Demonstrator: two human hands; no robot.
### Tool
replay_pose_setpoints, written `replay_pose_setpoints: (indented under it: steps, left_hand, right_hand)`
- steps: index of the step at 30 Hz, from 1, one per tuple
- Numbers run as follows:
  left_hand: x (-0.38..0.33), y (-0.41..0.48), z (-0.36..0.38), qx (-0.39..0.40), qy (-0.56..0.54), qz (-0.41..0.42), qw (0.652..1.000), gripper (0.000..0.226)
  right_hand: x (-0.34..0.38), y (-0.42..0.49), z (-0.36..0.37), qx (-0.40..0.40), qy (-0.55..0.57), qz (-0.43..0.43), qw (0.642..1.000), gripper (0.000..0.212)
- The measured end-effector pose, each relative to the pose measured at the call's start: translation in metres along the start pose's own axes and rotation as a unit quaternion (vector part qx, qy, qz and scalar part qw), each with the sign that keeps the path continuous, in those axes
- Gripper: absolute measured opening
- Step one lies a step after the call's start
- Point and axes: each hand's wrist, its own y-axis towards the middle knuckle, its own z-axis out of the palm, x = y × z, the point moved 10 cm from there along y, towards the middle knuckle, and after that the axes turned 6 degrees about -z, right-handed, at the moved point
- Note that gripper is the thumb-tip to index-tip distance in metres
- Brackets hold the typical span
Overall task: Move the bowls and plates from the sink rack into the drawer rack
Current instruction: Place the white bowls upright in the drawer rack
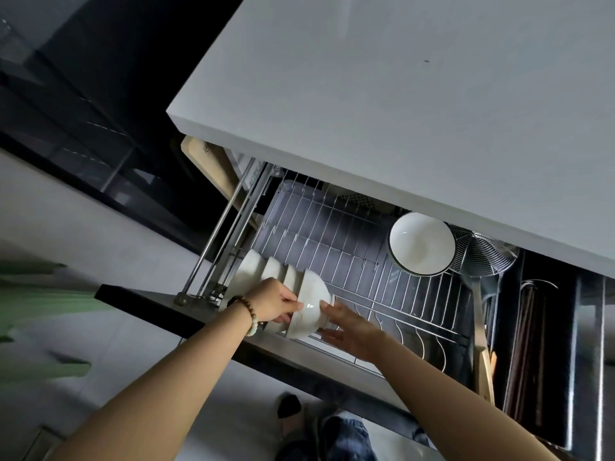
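A head camera looks steeply down at an open drawer (159, 296) under a pale counter (399, 111). A wire rack (349, 247) fills the drawer.

Both hands meet at the rack's near left corner on a white bowl (307, 307) that stands on edge. The left hand (274, 301), with a bead bracelet (248, 311) on its wrist, has its fingers curled around the bowl's left side. The right hand (349, 327) touches the bowl's right side, with the fingers fairly straight and spread; how firmly it grips cannot be told. Three more white bowls (266, 267) stand on edge just behind it, packed in a row along the rack's left side, close to the drawer's metal rail (229, 227).

The middle of the rack is bare wire, open from the row across to the right. At the far right a big bowl (421, 242) with a dark rim leans partly under the counter's edge. Just right of it lies a wire skimmer (482, 251). A dark compartment of utensils (525, 344) runs along the drawer's right side.

The counter overhangs the rack's far part. Below the drawer front a shoe (289, 409) shows on the floor.
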Motion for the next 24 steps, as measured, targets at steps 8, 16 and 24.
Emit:
replay_pose_setpoints:
  steps: [8, 16, 24]
  left_hand:
    - [0.004, 0.004, 0.002, 0.003, -0.04, -0.013, 0.999, 0.025]
    - [-0.019, -0.017, -0.008, -0.008, 0.027, 0.016, 0.999, 0.032]
    - [-0.158, -0.094, 0.027, -0.082, 0.34, 0.212, 0.913, 0.062]
  right_hand:
    - [-0.006, 0.004, 0.003, 0.021, -0.06, 0.014, 0.998, 0.023]
    - [0.022, -0.016, -0.016, -0.066, -0.294, -0.053, 0.952, 0.069]
    - [0.097, -0.187, -0.094, -0.19, -0.54, -0.161, 0.804, 0.072]
